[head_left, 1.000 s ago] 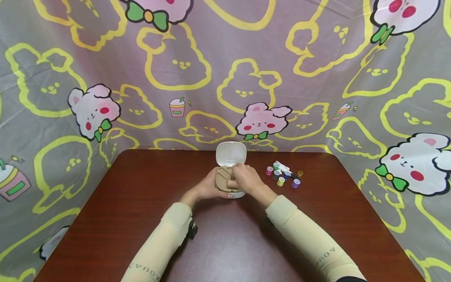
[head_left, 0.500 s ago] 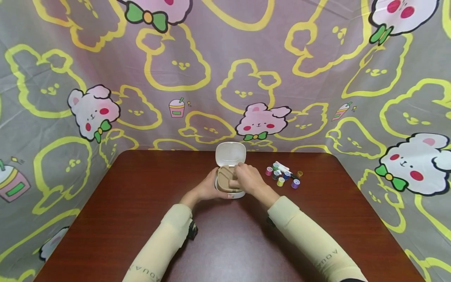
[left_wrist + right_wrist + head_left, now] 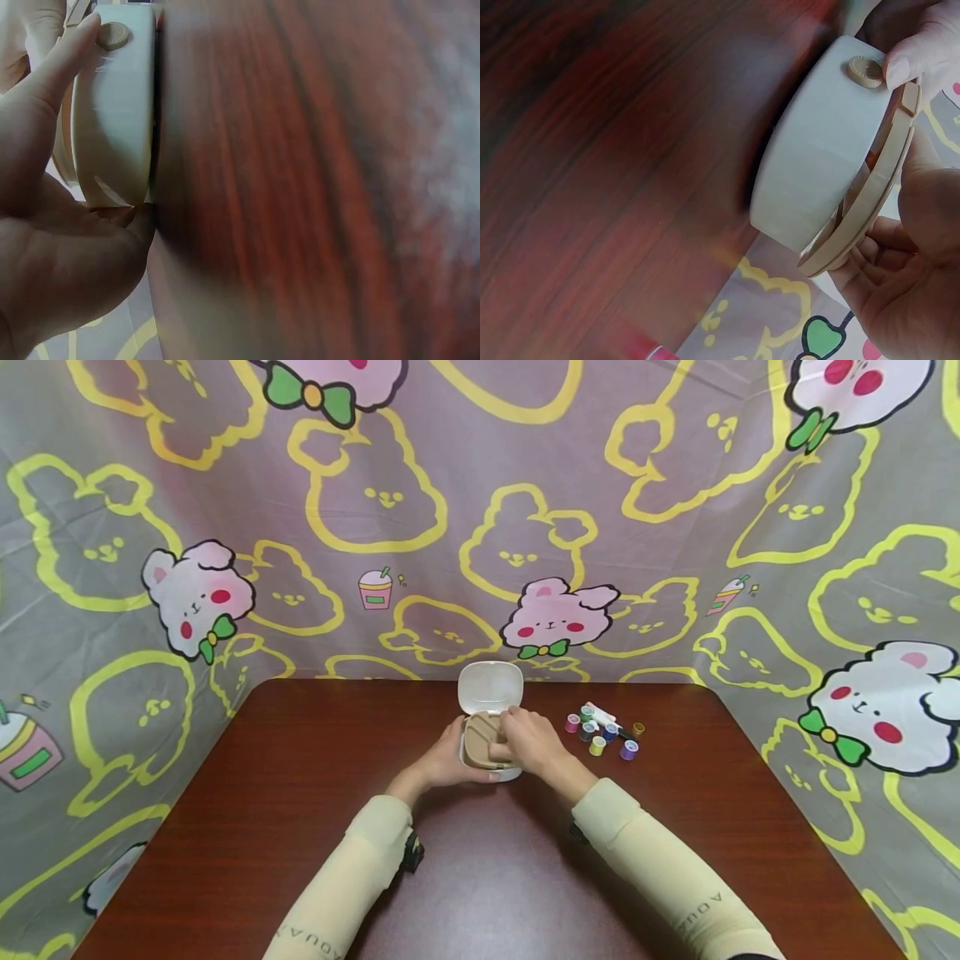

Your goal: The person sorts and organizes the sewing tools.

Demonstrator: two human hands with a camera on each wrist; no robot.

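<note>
A small white box (image 3: 821, 142) with a round tan button (image 3: 865, 72) on its front stands on the table, its white lid (image 3: 491, 687) raised at the back. My left hand (image 3: 440, 762) grips the box from the left, thumb along the front near the button. Over the box's opening sits a tan divided tray (image 3: 486, 743). My right hand (image 3: 534, 741) pinches this tray at its right side. In the right wrist view the tray's right edge stands raised off the box rim, leaving a dark gap. What lies inside the box is mostly hidden.
To the right of the box lie several small thread spools, among them a yellow spool (image 3: 597, 746), a purple spool (image 3: 629, 750) and a pink spool (image 3: 573, 723). A white stick-like item (image 3: 600, 715) lies among them. A patterned cloth (image 3: 420, 527) hangs behind the brown table (image 3: 300, 793).
The tan tray has shifted slightly to the right over the box, along with my right hand. My left hand keeps its grip on the box.
</note>
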